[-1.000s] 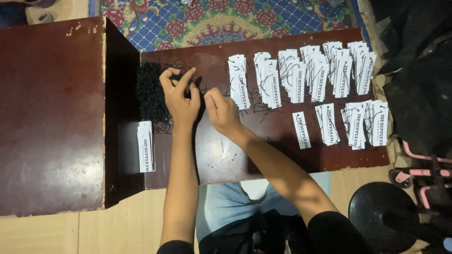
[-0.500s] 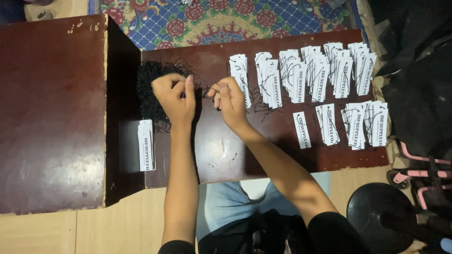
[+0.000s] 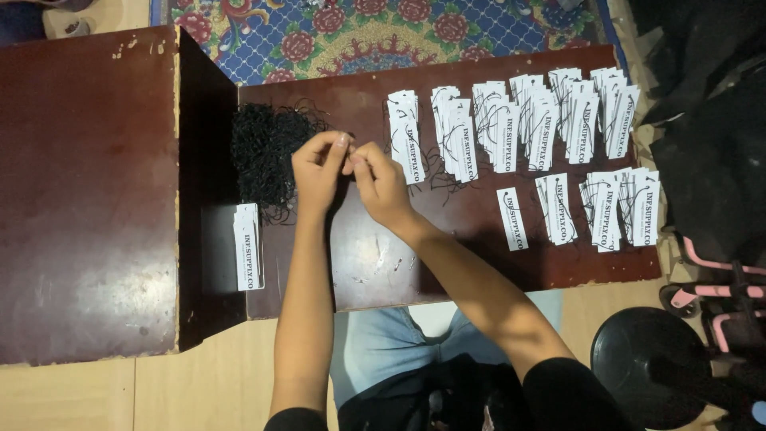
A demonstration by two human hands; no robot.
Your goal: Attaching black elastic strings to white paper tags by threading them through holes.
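Head view: both hands meet over the dark brown wooden surface (image 3: 447,263), fingers pinched narrow. The left hand (image 3: 319,169) and right hand (image 3: 381,185) seem to be working one thin black string between the fingertips, too fine to confirm. The tangled pile of black strings (image 3: 265,152) sits at nine o'clock, just beside the left hand; white paper tags (image 3: 511,120) lie in rows toward three. Looks like a strand being separated; that calls for a clean pull.
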